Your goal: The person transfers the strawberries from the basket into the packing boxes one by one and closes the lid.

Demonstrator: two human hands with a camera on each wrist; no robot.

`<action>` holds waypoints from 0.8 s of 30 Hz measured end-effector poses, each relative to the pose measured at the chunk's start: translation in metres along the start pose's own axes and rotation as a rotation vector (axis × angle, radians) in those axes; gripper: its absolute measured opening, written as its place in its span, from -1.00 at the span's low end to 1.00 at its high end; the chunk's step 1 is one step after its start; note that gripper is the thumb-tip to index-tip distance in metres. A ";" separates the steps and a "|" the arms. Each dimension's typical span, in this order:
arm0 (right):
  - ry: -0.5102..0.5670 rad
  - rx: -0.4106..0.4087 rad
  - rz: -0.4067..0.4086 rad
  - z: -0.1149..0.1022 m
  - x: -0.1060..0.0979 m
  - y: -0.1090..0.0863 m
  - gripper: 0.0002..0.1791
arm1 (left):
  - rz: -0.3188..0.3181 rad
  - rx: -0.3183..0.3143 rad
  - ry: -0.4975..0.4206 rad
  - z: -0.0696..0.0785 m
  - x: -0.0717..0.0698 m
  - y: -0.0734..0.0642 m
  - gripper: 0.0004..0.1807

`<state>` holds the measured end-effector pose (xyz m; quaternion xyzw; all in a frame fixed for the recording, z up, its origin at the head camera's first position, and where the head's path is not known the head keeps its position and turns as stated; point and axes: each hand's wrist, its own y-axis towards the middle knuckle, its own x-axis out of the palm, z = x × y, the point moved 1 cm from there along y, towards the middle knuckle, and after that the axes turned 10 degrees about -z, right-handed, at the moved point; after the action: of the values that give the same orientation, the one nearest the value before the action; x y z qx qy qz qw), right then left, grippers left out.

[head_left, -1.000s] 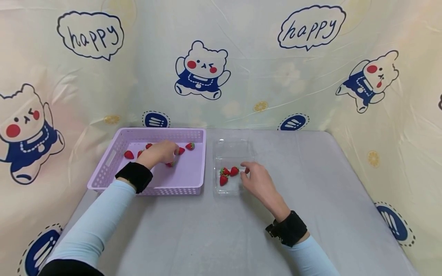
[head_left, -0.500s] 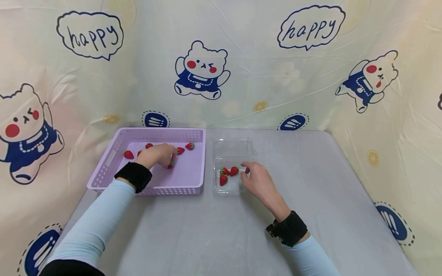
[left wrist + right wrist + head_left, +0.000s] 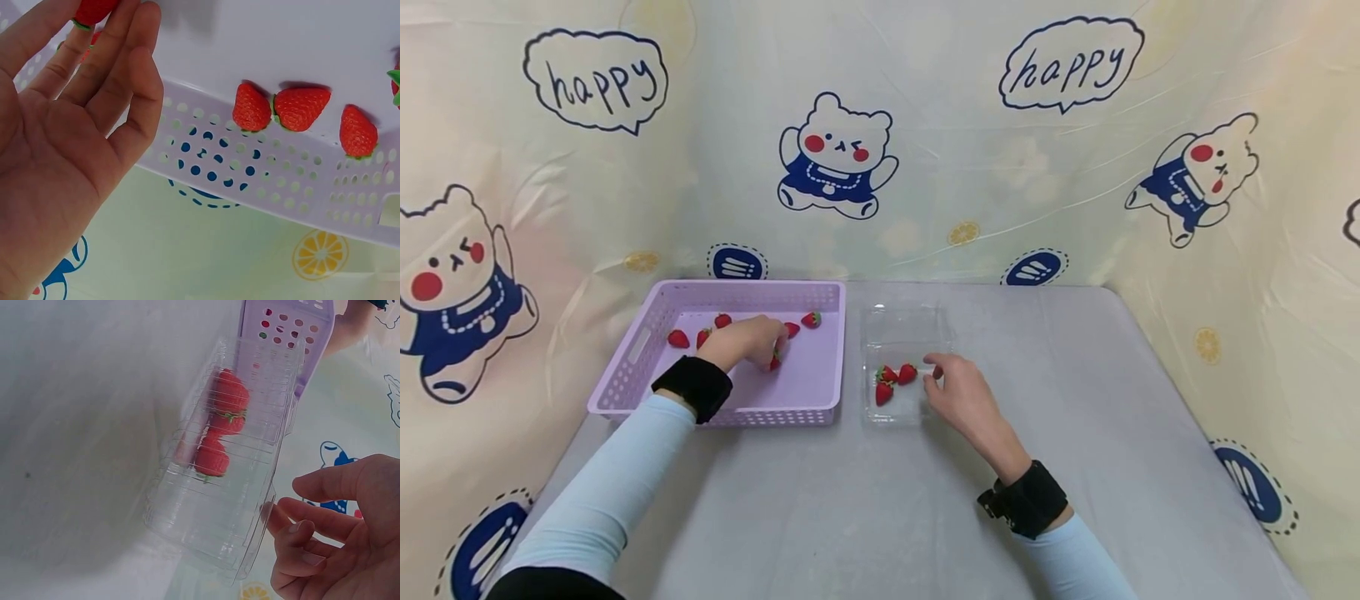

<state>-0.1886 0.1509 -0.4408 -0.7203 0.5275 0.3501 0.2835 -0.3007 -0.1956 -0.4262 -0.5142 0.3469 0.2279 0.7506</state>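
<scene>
My left hand (image 3: 745, 342) is down over the purple basket (image 3: 801, 400) and pinches a strawberry (image 3: 95, 10) between thumb and fingertips. In the head view that strawberry shows just below the fingers. Other strawberries (image 3: 302, 107) lie along the basket's far side, and one (image 3: 811, 319) is near its back right corner. My right hand (image 3: 961, 396) is at the right side of a clear plastic box (image 3: 904, 414), its fingers loosely bent with fingertips right at the rim (image 3: 265, 509). Three strawberries (image 3: 884, 393) sit together inside the box.
The box's clear lid (image 3: 906, 321) stands folded back behind it. Basket and box are side by side on a grey-covered table (image 3: 820, 500), with a narrow gap between. A printed curtain (image 3: 955, 167) rises right behind the table and at both sides.
The left fingers have closed on the strawberry, which has turned and shifted slightly to the right. The right hand stays in place beside the box.
</scene>
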 end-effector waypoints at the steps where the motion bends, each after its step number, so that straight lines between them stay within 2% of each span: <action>1: 0.001 0.002 0.000 0.000 0.000 0.000 -0.67 | 0.000 -0.001 -0.002 0.000 0.000 0.000 -0.74; 14: -0.012 0.025 0.006 0.006 0.003 -0.003 -0.67 | -0.003 -0.016 0.010 0.005 0.002 -0.001 -0.75; 24: -0.027 0.044 0.023 0.015 -0.005 -0.003 -0.65 | -0.002 -0.012 0.020 0.006 -0.001 -0.001 -0.76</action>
<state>-0.1897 0.1662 -0.4457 -0.7028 0.5396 0.3513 0.3024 -0.2991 -0.1908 -0.4236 -0.5211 0.3524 0.2241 0.7443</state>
